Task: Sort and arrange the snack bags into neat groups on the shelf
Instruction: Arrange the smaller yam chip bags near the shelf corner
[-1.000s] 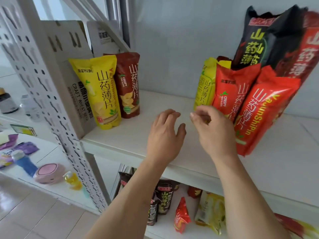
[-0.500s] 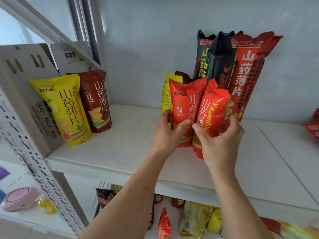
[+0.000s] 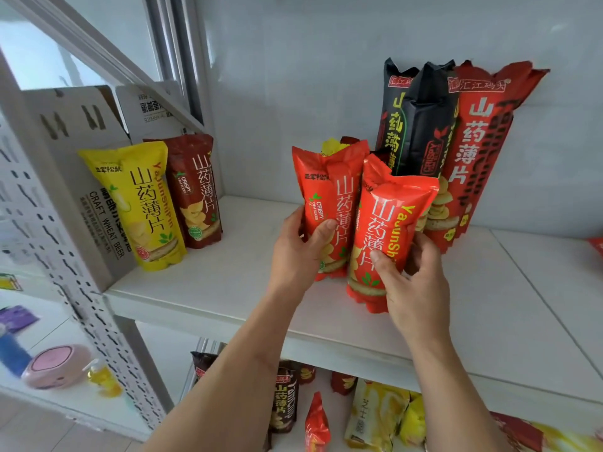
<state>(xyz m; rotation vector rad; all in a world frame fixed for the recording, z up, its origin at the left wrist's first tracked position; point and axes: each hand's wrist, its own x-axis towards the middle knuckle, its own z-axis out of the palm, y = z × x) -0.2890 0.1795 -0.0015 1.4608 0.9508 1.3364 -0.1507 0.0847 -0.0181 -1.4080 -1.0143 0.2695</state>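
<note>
Two short orange-red snack bags stand side by side on the white shelf (image 3: 208,288). My left hand (image 3: 298,252) grips the left orange-red bag (image 3: 329,194) near its base. My right hand (image 3: 412,282) grips the right orange-red bag (image 3: 388,220), which sits nearer to me. A yellow bag top (image 3: 332,146) shows behind them. Two tall black bags (image 3: 414,125) and a tall red bag (image 3: 479,151) stand against the wall behind. At the shelf's left end a yellow bag (image 3: 143,203) and a dark red bag (image 3: 197,190) stand together.
Cardboard beer cartons (image 3: 98,197) lean behind the left pair, beside a perforated metal upright (image 3: 65,265). The lower shelf holds several loose snack bags (image 3: 326,409). A pink case (image 3: 57,365) and a small yellow bottle (image 3: 101,378) lie on a surface at lower left. Another red packet (image 3: 595,246) shows at the right edge.
Both hands reached from mid-air to the two orange-red bags and took hold of them. The right bag has since come forward, toward me.
</note>
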